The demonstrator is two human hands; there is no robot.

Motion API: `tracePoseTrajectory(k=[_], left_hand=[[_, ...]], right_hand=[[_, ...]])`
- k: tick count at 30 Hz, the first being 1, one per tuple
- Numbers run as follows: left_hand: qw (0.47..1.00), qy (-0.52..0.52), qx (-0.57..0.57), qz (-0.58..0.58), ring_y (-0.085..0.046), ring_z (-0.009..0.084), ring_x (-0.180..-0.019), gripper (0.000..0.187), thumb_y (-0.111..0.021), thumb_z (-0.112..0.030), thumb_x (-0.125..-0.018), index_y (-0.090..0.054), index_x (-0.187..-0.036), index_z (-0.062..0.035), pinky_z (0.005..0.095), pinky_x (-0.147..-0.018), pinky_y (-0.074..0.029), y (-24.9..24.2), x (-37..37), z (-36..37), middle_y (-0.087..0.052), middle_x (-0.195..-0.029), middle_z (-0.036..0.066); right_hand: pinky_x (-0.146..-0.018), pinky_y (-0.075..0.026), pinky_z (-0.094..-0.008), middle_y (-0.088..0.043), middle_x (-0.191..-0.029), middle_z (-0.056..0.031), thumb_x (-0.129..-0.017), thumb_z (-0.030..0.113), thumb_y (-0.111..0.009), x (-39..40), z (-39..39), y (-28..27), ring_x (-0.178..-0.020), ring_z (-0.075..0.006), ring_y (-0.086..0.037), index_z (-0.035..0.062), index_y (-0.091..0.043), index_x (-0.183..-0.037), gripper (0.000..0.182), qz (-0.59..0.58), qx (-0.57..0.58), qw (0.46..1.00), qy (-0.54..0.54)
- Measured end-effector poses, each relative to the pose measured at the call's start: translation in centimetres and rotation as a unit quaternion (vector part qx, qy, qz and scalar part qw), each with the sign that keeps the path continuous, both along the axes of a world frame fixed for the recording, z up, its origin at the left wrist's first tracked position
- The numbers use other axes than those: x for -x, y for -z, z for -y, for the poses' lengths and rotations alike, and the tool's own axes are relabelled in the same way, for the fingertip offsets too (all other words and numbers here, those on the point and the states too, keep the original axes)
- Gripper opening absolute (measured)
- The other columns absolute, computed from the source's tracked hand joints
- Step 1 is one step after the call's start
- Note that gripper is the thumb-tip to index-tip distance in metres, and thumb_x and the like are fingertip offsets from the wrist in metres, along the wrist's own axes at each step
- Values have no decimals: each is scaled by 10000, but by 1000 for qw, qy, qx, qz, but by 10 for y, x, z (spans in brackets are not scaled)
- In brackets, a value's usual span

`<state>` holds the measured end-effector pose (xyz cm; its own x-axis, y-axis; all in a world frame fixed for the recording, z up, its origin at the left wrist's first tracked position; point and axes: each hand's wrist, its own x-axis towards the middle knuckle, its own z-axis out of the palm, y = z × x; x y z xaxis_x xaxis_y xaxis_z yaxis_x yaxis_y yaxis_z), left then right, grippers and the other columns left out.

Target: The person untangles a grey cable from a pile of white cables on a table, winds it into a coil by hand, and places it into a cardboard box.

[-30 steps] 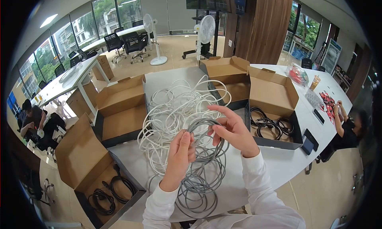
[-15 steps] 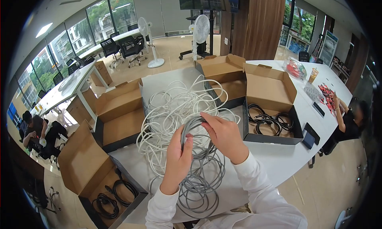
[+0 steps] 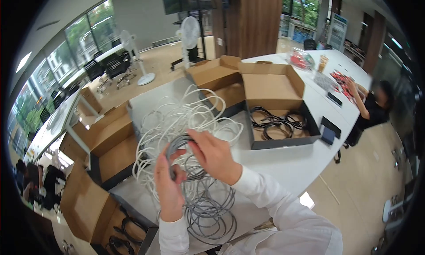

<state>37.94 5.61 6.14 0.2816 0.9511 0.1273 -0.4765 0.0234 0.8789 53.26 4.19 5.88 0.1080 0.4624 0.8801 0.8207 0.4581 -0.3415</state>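
My left hand (image 3: 169,188) is wrapped around the left side of a coiled grey cable (image 3: 173,148), its thumb and fingers curled on the loops. The top of the same coil is pinched by my right hand (image 3: 215,158). Looser loops of grey cable (image 3: 210,217) hang and lie below my hands, near the table's front edge. Behind the coil spreads a large tangled pile of white cable (image 3: 148,155) on the white table (image 3: 270,175).
An open cardboard box (image 3: 283,144) at right holds black cables (image 3: 270,124); another box (image 3: 84,202) at lower left also has black cables. Two more open boxes (image 3: 117,159) (image 3: 223,93) flank the white pile. A person (image 3: 376,104) sits at right by red items (image 3: 341,82).
The camera view has turned right, so the scene sits further left. Both hands still hold the grey coil; the left fingers have shifted on it.
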Motion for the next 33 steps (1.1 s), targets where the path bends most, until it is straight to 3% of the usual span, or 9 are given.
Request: tracePoseTrajectory(k=[6, 9, 12, 15, 19, 24, 28, 29, 33], left_hand=[[998, 55, 23, 14, -359, 21, -522, 454, -455, -233, -1039, -425, -1448, -40, 190, -540, -375, -10, 14, -9, -671, -1152, 140], [997, 63, -37, -20, -378, 23, -554, 493, -479, -145, -1014, -367, -1489, -74, 193, -568, -388, -15, 16, -7, -667, -1100, 105], [991, 87, -70, -77, -395, 37, -574, 551, -496, -128, -1002, -304, -1518, -106, 215, -610, -416, -16, 22, -6, -632, -1063, 59], [987, 111, -78, -85, -397, 42, -598, 554, -494, -77, -985, -309, -1506, -114, 224, -623, -417, -13, 25, -10, -589, -1089, 35], [988, 131, -64, -53, -384, 39, -594, 586, -491, -63, -976, -250, -1507, -113, 232, -620, -424, -16, 28, -7, -558, -1183, 38], [978, 125, -141, -89, -374, 32, -582, 635, -484, -77, -984, -152, -1524, -118, 226, -610, -451, -23, 27, 5, -563, -1182, 63], [985, 119, -90, -88, -474, 40, -672, 511, -498, -165, -1011, -316, -1478, -65, 211, -616, -459, -15, 31, -8, -622, -1075, 68], [988, 107, -84, -67, -480, 40, -680, 440, -515, -172, -1010, -431, -1422, -42, 202, -635, -447, -14, 31, -9, -620, -997, 37], [988, 84, -113, -70, -484, 42, -710, 404, -544, -161, -1000, -509, -1381, -32, 192, -670, -431, -14, 43, -12, -598, -997, 4]], right_hand=[[-545, -488, -322, -659, -841, -112, -866, 74, -680, -2, 2, -7, -596, -236, -614, 10, -604, -1159, 309, -157, 75, 973, -151], [-550, -445, -239, -658, -815, -96, -867, 68, -700, -14, 3, -6, -607, -89, -562, 9, -613, -1177, 328, -219, 202, 928, -222], [-544, -425, -207, -637, -774, -81, -862, 51, -699, -23, 3, -8, -607, -50, -529, 7, -620, -1154, 306, -225, 276, 893, -276], [-520, -458, -302, -649, -753, -116, -855, 41, -665, -18, 10, -27, -545, -219, -574, -7, -596, -1127, 285, -91, 244, 941, -216], [-502, -498, -368, -657, -794, -109, -842, 75, -685, 0, 8, -4, -601, -294, -640, 30, -578, -1168, 346, 19, 90, 995, -39], [-508, -480, -306, -661, -805, -99, -843, 4, -657, 7, 5, 1, -560, -198, -614, 8, -609, -1118, 279, -82, 67, 992, -72], [-554, -474, -255, -674, -832, -46, -886, -20, -611, 7, 6, -6, -627, -80, -600, -6, -634, -1095, 211, -311, 194, 897, -246], [-642, -496, -224, -672, -921, -26, -919, 12, -604, 3, 9, -9, -776, -61, -624, -6, -608, -1182, 263, -304, 229, 886, -264], [-827, -494, -222, -639, -1130, -57, -943, 78, -618, 0, 14, -18, -1002, -94, -615, 2, -517, -1337, 415, -359, 280, 792, -407]])
